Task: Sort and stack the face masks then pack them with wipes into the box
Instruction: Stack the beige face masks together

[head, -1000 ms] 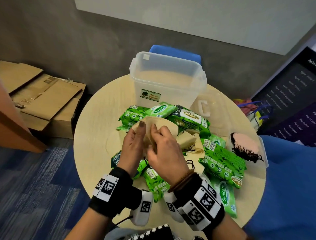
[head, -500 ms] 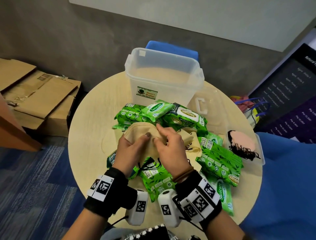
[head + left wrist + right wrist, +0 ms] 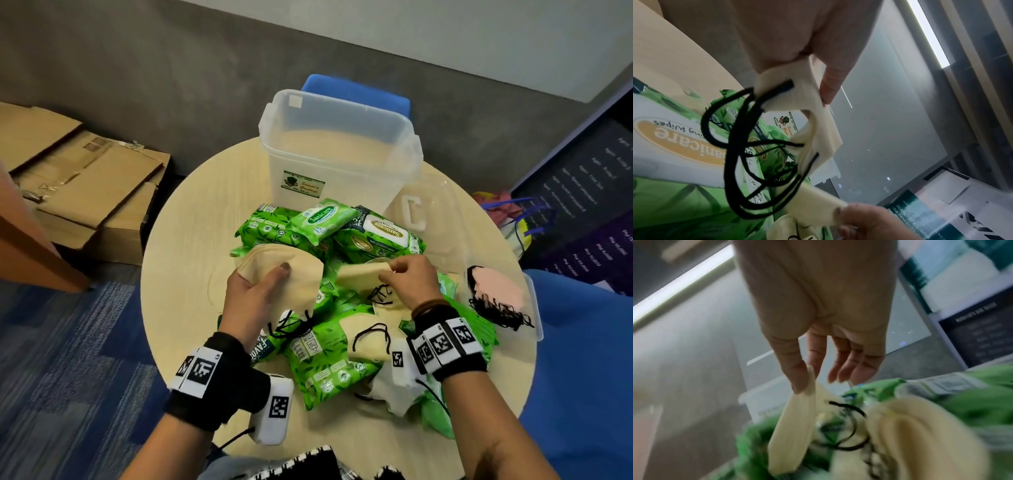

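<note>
My left hand [image 3: 260,291] grips a stack of beige face masks [image 3: 284,274] with black ear loops [image 3: 748,146] hanging below it, above the pile of green wipes packs [image 3: 329,356]. My right hand [image 3: 407,281] pinches the edge of another beige mask [image 3: 356,274] between thumb and forefinger [image 3: 799,379], lifting it off the pile. More beige masks [image 3: 370,339] lie among the packs. The clear plastic box [image 3: 339,150] stands open and empty at the far side of the round table [image 3: 185,246]. Pink masks with black loops [image 3: 496,291] sit at the right on the clear lid [image 3: 534,308].
Flattened cardboard boxes [image 3: 85,192] lie on the floor to the left. A blue chair back [image 3: 352,92] stands behind the box. A dark sign board [image 3: 589,205] and a bag with blue handles [image 3: 513,219] are to the right. Blue fabric [image 3: 589,377] borders the table at the right.
My hands have drawn apart. The left keeps the beige stack and has shifted left; the right has moved right and taken hold of another beige mask from the pile.
</note>
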